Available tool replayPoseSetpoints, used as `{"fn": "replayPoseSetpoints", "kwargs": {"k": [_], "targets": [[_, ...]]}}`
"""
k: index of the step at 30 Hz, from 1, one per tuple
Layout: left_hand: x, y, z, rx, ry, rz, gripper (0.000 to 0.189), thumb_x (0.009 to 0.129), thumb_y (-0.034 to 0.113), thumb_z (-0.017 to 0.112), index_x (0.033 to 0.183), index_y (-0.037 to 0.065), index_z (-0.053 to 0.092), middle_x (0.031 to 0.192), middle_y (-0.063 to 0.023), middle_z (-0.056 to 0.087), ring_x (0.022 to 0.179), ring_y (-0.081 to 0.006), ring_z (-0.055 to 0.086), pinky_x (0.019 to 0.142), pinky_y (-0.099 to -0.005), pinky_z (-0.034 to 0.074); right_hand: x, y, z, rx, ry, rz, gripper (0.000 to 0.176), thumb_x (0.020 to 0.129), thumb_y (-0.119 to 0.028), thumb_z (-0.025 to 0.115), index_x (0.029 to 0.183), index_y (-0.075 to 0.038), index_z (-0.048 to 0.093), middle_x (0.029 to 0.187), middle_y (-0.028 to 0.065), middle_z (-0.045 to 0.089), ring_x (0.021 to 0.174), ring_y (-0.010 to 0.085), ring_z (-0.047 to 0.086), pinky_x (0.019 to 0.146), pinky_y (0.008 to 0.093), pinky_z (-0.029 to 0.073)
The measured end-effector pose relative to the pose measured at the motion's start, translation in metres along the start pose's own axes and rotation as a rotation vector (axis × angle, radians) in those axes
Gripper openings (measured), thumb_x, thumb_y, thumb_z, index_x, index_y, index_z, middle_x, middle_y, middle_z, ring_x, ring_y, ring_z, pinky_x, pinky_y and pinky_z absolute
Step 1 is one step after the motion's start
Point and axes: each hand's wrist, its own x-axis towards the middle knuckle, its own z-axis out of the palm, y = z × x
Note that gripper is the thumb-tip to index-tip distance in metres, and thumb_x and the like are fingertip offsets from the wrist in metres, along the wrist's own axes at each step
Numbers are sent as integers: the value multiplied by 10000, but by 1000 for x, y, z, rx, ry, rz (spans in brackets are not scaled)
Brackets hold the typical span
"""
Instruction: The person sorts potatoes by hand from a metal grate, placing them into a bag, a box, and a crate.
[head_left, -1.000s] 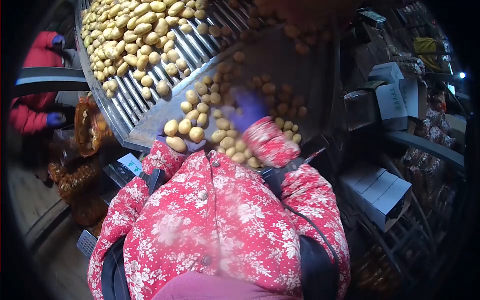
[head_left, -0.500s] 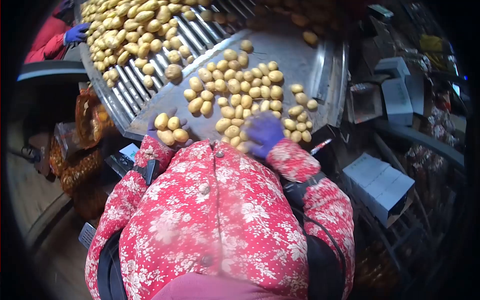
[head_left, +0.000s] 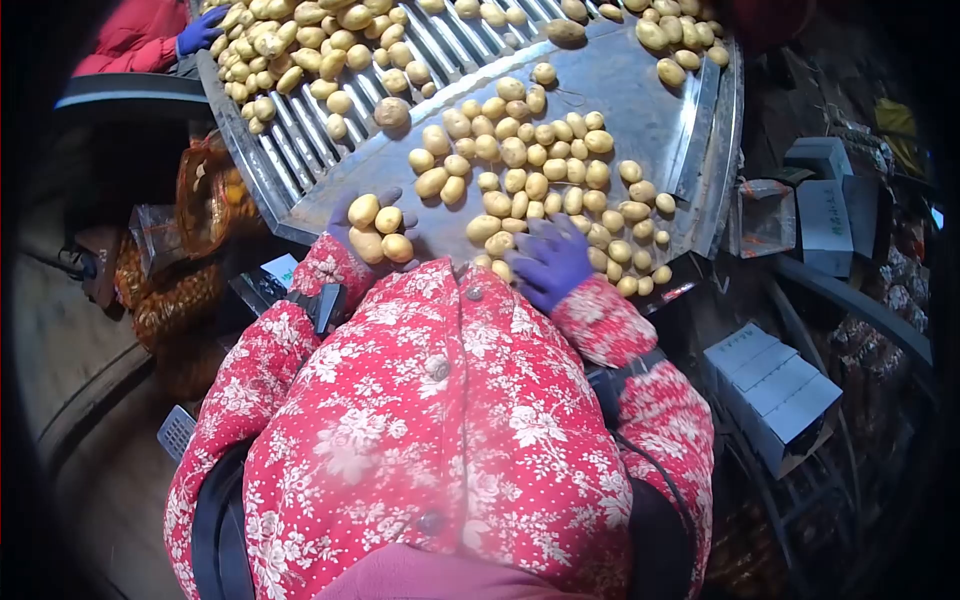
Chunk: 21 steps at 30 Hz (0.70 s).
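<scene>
My left hand [head_left: 341, 222], in a purple glove, is palm up at the near edge of the metal table [head_left: 320, 207]. Several small potatoes [head_left: 366, 243] rest in its palm, with the fingertips showing beyond them. Gloved in purple too, my right hand [head_left: 553, 264] lies palm down with fingers spread at the near side of a spread of loose potatoes [head_left: 537, 186]. Its fingertips touch or hover just over the nearest ones; whether anything is under the palm is hidden.
A large pile of potatoes [head_left: 330, 40] lies on metal rollers [head_left: 290, 160] at the back left, near another person's gloved hand [head_left: 203, 30]. More potatoes [head_left: 680, 40] sit far right. Filled net bags [head_left: 180, 305] stand left; boxes [head_left: 770, 385] stand right.
The camera view has shifted, so the table appears farther right. My right hand was blurred and now shows clearly with spread fingers. The left hand still carries its potatoes.
</scene>
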Motion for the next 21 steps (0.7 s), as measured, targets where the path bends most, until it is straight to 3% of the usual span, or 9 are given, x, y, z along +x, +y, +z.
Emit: {"fn": "replayPoseSetpoints", "kwargs": {"k": [4, 6, 10, 13, 14, 15, 17, 19, 21], "targets": [[9, -4, -12, -79, -28, 29, 732, 885, 638, 419, 1380, 98, 425, 1214, -212, 559, 1107, -386, 513, 942, -562, 391, 17, 2, 18, 49, -150, -85, 381, 759, -306, 666, 1112, -167, 624, 1168, 71, 603, 1159, 341, 517, 993, 552, 356], [10, -3, -15, -161, -51, 27, 755, 890, 618, 449, 1378, 42, 408, 1230, -277, 535, 1113, -435, 502, 964, -583, 381, -6, 9, 12, -21, -176, -14, 333, 764, -311, 665, 1057, -153, 651, 1169, 91, 599, 1164, 341, 512, 1011, 550, 336], [12, 3, -22, -68, -55, 3, 762, 885, 613, 471, 1369, 28, 413, 1257, -332, 509, 1162, -461, 484, 969, -603, 373, -20, 13, -10, -134, -154, 103, 307, 742, -323, 691, 992, -147, 666, 1179, 97, 593, 1128, 326, 529, 1004, 560, 342], [14, 2, -26, -214, -57, -37, 743, 902, 610, 422, 1361, 25, 436, 1259, -332, 511, 1139, -500, 496, 989, -626, 350, 45, -7, -4, 86, -82, 67, 342, 740, -331, 700, 1031, -156, 661, 1209, 90, 582, 1153, 321, 525, 1017, 563, 335], [14, 3, -24, -135, -119, -40, 723, 908, 594, 419, 1348, 19, 442, 1244, -329, 522, 1135, -481, 511, 992, -615, 356, 58, -1, 26, 8, -65, -36, 406, 749, -329, 696, 1111, -159, 630, 1248, 102, 555, 1191, 331, 497, 1028, 559, 326], [13, 3, -24, -105, -48, -21, 706, 912, 581, 420, 1342, 22, 436, 1260, -317, 513, 1151, -474, 497, 1003, -607, 353, 68, 3, 54, -70, -59, -134, 474, 757, -327, 692, 1191, -162, 598, 1287, 113, 528, 1229, 341, 469, 1039, 554, 317], [13, -2, -14, -323, 96, 8, 691, 905, 596, 428, 1332, 52, 460, 1249, -270, 541, 1117, -442, 502, 942, -597, 380, 112, -19, 37, -93, -150, -25, 643, 755, -337, 696, 1335, -162, 482, 1354, 136, 463, 1312, 361, 384, 1058, 548, 299], [9, -1, -9, -48, 81, -29, 689, 901, 621, 411, 1317, 75, 479, 1234, -254, 550, 1082, -447, 510, 900, -584, 405, 112, -9, 49, -90, -121, 78, 672, 770, -356, 694, 1363, -163, 444, 1407, 130, 411, 1347, 382, 336, 1091, 558, 255], [11, -3, -15, -36, 86, 2, 685, 897, 632, 408, 1315, 95, 485, 1198, -251, 560, 1048, -443, 522, 875, -587, 416, 105, -1, 50, -87, -148, 118, 706, 763, -371, 700, 1378, -159, 424, 1432, 131, 388, 1362, 394, 313, 1106, 564, 235]]}}
